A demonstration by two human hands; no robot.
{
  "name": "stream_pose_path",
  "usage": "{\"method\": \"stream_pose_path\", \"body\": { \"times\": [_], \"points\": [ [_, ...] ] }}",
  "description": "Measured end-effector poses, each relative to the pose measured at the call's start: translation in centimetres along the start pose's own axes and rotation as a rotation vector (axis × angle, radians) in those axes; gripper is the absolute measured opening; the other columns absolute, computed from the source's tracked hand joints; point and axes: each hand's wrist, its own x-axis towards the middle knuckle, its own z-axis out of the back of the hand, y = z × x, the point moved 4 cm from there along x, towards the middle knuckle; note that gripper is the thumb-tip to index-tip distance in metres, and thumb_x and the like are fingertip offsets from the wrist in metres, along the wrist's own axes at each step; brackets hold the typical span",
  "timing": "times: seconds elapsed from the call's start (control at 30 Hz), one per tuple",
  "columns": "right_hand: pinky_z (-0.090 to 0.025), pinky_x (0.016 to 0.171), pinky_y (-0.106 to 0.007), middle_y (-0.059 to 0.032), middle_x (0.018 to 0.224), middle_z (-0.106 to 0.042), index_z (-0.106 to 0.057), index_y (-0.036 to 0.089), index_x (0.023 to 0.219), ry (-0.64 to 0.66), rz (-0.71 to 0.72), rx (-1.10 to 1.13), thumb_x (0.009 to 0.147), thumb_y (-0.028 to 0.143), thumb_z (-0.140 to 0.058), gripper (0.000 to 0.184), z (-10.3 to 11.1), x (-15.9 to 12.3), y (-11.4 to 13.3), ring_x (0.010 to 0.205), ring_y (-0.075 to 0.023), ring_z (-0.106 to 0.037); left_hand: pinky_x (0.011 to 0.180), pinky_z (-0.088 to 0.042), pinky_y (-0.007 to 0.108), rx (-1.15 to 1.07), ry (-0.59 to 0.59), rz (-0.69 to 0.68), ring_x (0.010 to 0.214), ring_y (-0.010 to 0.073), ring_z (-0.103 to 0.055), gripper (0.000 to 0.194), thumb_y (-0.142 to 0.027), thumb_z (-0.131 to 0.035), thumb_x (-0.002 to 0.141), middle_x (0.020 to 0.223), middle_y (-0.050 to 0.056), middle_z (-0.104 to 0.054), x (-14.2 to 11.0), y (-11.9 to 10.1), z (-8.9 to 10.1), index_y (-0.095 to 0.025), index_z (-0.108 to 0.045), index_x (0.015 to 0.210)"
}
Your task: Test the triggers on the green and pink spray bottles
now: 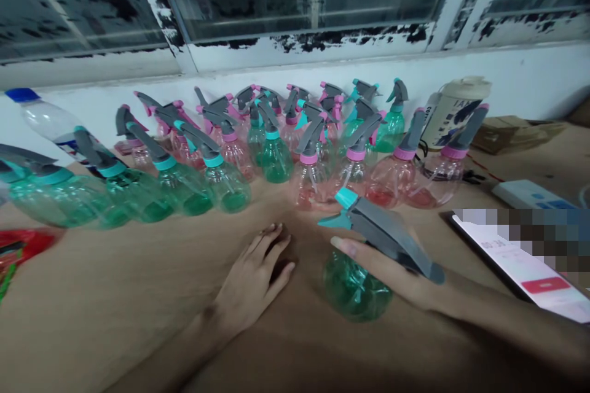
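My right hand (pixel 391 270) is wrapped round the neck of a green spray bottle (pixel 357 288), just under its grey and turquoise spray head. Most of the fingers are hidden behind the bottle; the thumb lies across the front. The bottle is near the table's front, its nozzle pointing away to the left. My left hand (pixel 251 279) rests palm down on the table to the left of it, fingers slightly spread and holding nothing. Beyond the hands stand green spray bottles (pixel 228 187) with turquoise collars and pink spray bottles (pixel 308 181) with pink collars, several of each.
A phone (pixel 516 270) with a lit screen lies at the right, near a white and blue box (pixel 534 193). Behind are a printed cup (pixel 456 110) and a brown paper package (pixel 516 132). A clear bottle with a blue cap (pixel 50 116) and red packaging (pixel 27 252) are at the left.
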Motion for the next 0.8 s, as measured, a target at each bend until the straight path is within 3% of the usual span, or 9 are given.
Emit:
{"method": "stream_pose_path", "body": {
  "times": [0.1,0.4,0.57,0.8],
  "points": [
    [-0.051,0.060,-0.029,0.0003,0.067,-0.062,-0.065,0.024,0.083,0.018,-0.015,-0.045,0.084,0.034,-0.054,0.015,0.0,-0.1,-0.1,0.059,-0.0158,-0.059,0.103,-0.039,0.046,-0.007,-0.010,0.008,0.128,0.0258,-0.041,0.037,-0.034,-0.041,0.095,0.135,0.011,-0.047,0.0,0.0,0.1,-0.016,-0.046,0.127],
    [-0.052,0.059,-0.030,0.0013,0.069,-0.063,-0.061,0.027,0.114,0.045,-0.009,0.087,0.086,0.030,-0.052,0.030,0.0,0.4,-0.2,0.060,-0.0160,-0.060,0.102,-0.039,0.047,-0.019,0.013,0.012,0.128,0.0268,-0.040,0.038,-0.035,-0.041,0.095,0.136,0.011,-0.046,0.2,-0.2,0.4,-0.017,-0.045,0.128],
    [-0.049,0.056,-0.030,0.0012,0.068,-0.063,-0.062,0.025,0.109,0.023,-0.019,0.102,0.086,0.030,-0.050,0.026,0.4,1.0,-0.8,0.055,-0.0148,-0.057,0.104,-0.038,0.046,-0.031,0.000,0.014,0.128,0.0260,-0.040,0.038,-0.035,-0.042,0.094,0.135,0.010,-0.047,0.2,0.0,0.2,-0.018,-0.047,0.127],
    [-0.048,0.061,-0.027,0.0007,0.079,-0.064,-0.061,0.022,0.091,-0.070,0.044,0.097,0.083,0.028,-0.055,0.012,1.2,1.9,-0.8,0.062,-0.0125,-0.058,0.103,-0.038,0.046,-0.049,-0.014,0.024,0.126,0.0250,-0.043,0.037,-0.037,-0.041,0.094,0.135,0.010,-0.047,0.3,0.0,0.4,-0.018,-0.048,0.125]
  ]
}}
